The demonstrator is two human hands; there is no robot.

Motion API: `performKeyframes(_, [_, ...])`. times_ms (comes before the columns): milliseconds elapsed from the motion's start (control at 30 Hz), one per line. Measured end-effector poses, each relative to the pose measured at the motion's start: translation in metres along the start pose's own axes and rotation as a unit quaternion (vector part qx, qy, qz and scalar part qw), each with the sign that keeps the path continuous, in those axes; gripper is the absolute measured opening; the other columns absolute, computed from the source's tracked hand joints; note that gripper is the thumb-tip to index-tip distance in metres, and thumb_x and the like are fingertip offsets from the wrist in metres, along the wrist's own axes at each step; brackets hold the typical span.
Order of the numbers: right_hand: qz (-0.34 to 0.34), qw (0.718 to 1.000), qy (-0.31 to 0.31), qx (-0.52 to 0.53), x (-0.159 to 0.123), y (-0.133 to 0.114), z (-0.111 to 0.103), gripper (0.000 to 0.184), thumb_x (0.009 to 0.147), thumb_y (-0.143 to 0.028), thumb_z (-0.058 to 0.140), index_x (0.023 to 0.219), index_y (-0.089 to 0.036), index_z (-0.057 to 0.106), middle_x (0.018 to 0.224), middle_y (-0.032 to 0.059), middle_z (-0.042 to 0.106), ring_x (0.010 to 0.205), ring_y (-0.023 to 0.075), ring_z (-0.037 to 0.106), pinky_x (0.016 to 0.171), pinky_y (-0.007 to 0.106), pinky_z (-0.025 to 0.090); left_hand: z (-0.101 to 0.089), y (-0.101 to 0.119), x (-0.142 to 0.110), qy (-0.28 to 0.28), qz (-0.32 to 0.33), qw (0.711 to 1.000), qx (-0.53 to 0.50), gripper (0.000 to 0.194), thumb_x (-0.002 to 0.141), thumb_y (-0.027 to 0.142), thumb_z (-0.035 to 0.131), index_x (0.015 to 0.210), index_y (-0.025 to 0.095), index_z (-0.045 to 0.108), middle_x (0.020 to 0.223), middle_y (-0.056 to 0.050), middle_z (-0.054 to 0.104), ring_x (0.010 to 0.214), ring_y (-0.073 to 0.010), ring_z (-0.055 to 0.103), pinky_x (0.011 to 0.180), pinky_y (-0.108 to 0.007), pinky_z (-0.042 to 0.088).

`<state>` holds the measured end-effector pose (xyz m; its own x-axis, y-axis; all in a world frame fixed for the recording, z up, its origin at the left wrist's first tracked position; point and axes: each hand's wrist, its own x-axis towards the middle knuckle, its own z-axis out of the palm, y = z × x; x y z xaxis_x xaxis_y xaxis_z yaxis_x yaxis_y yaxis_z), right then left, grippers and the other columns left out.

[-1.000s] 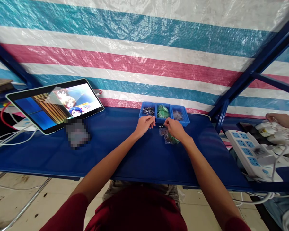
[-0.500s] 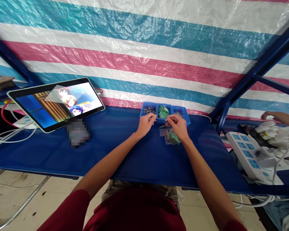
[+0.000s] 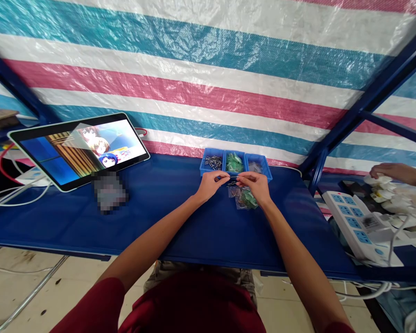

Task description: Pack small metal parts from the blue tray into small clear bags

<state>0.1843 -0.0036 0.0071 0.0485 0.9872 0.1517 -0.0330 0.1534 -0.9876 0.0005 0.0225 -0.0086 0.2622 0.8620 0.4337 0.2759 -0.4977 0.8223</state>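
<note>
My left hand (image 3: 211, 183) and my right hand (image 3: 257, 185) meet over the blue table (image 3: 180, 222), each pinching one end of a thin dark wire-like part (image 3: 233, 177) held between them. Just beyond the hands stand three small blue bins: one with dark metal pieces (image 3: 212, 162), one with green parts (image 3: 234, 162), and one with small dark bits (image 3: 258, 165). Under my right hand lie several small clear bags (image 3: 241, 199) with green and dark parts in them.
A tablet (image 3: 76, 149) showing a cartoon leans at the left, cables (image 3: 10, 192) beside it. A white power strip (image 3: 356, 223) and white plugs (image 3: 395, 196) lie at the right, where another person's hand (image 3: 390, 172) reaches. A striped tarp (image 3: 208, 78) backs the table.
Both hands have drawn together in front of the bins and now hold the thin part between them; earlier they were a little apart. The other person's hand at the right has shifted.
</note>
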Motion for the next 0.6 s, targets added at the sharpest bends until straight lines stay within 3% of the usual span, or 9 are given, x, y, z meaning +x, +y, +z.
performKeyframes(233, [-0.001,1.000,-0.014,0.002,-0.0024,0.0015,0.0041,0.035,0.061,-0.046,0.078,0.077,-0.016,0.069,0.069,0.0056,0.072,0.061,0.0204,0.069,0.062,0.034,0.057,0.0018,0.0014,-0.0014,-0.003,-0.009,1.000,-0.012,0.024,0.084,0.038,0.059,0.084,0.016,0.068,0.082,-0.004,0.070,0.070,-0.0142,0.062,0.062,-0.023,0.048])
performKeyframes(433, [-0.059,0.995,-0.001,-0.086,-0.0038,0.0052,0.0049,0.033,0.070,-0.047,0.072,0.086,-0.018,0.068,0.076,0.0051,0.072,0.062,0.0200,0.069,0.062,0.033,0.056,0.0032,0.0019,-0.0030,-0.013,-0.013,1.000,-0.012,0.030,0.090,0.042,0.050,0.089,0.016,0.063,0.081,-0.003,0.066,0.070,-0.0130,0.060,0.058,-0.020,0.046])
performKeyframes(600, [-0.090,0.986,-0.002,-0.142,-0.0042,0.0066,0.0037,0.027,0.075,-0.044,0.068,0.085,-0.019,0.067,0.074,0.0043,0.071,0.065,0.0208,0.069,0.064,0.033,0.056,0.0036,0.0046,-0.0037,-0.030,-0.011,0.999,-0.031,0.033,0.091,0.044,0.046,0.082,0.016,0.061,0.075,-0.003,0.064,0.065,-0.0118,0.059,0.057,-0.020,0.045])
